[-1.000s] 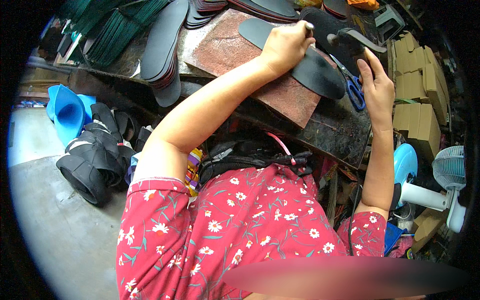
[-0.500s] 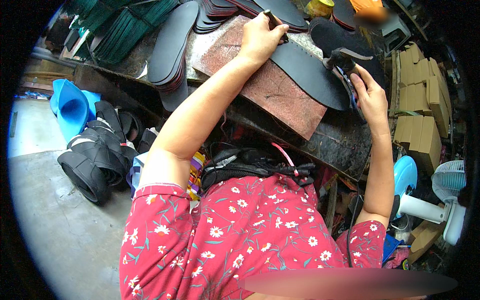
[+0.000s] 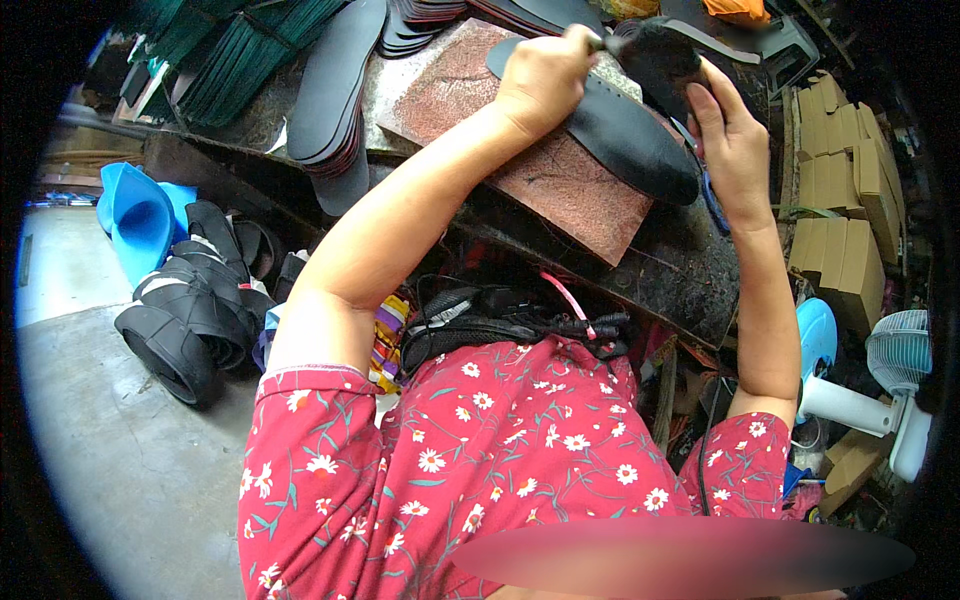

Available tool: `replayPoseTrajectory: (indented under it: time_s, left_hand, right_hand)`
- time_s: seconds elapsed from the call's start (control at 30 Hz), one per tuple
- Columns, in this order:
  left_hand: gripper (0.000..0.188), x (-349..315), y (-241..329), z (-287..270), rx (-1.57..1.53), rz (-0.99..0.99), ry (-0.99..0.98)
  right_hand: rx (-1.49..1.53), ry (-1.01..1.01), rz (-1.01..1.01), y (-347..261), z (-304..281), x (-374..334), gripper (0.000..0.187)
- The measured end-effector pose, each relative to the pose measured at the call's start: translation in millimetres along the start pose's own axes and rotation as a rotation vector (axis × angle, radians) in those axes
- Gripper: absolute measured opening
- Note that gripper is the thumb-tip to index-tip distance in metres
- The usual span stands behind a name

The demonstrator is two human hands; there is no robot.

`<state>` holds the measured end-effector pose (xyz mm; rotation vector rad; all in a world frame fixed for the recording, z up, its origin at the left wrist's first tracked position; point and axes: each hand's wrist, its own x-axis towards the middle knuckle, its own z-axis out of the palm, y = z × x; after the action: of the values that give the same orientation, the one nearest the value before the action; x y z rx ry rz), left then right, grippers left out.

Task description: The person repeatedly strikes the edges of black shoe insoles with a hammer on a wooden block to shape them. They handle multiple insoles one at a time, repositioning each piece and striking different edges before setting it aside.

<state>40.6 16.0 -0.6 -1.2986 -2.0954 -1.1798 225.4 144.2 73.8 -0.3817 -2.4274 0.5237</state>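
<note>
A black shoe sole (image 3: pixel 640 145) lies across a reddish-brown board (image 3: pixel 590 212) on the dark workbench, with a row of small holes along its far edge. My left hand (image 3: pixel 545 82) is closed over the sole round a short dark rod-like punch (image 3: pixel 597 45), most of it hidden by my fingers. To the right, my right hand (image 3: pixel 733 145) grips a hammer (image 3: pixel 665 62) by its dark handle. Its head is blurred and close to the punch's top; whether they touch I cannot tell.
Stacks of black soles (image 3: pixel 335 85) lie at the back left, beside bundled dark green sheets (image 3: pixel 245 65). Tan cardboard boxes (image 3: pixel 835 165) and a white fan (image 3: pixel 893 370) stand at the right. Black shoe parts (image 3: pixel 185 315) and blue foam pieces (image 3: pixel 140 215) lie at the left.
The hammer has swung up and left toward the punch and is now blurred. My left hand has turned and shifted slightly, tilting the punch toward the right.
</note>
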Motion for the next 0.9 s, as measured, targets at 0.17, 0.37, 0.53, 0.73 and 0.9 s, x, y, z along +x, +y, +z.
replayPoseTrajectory:
  time_s: [0.17, 0.37, 0.53, 0.73, 0.9]
  left_hand:
    - [0.016, 7, -13, 0, -0.927, -0.615, -0.042]
    - [0.021, 4, -7, -2, -0.296, -0.121, -0.02]
    - [0.023, 1, 5, 5, 0.094, 0.325, -0.143]
    - [0.016, 7, -9, 1, -0.69, -0.553, -0.132]
    - [0.018, 5, -3, 0, -0.354, -0.164, -0.129]
  right_hand:
    - [0.222, -0.023, 0.236, 19, -19, -4, 0.037]
    - [0.424, 0.173, -0.036, -18, -45, -1, 0.034]
    - [-0.014, 0.042, 0.049, 3, -12, -11, 0.036]
    - [0.235, 0.024, 0.223, 24, -38, -19, 0.035]
    - [0.378, 0.24, -0.003, -13, -55, -17, 0.037]
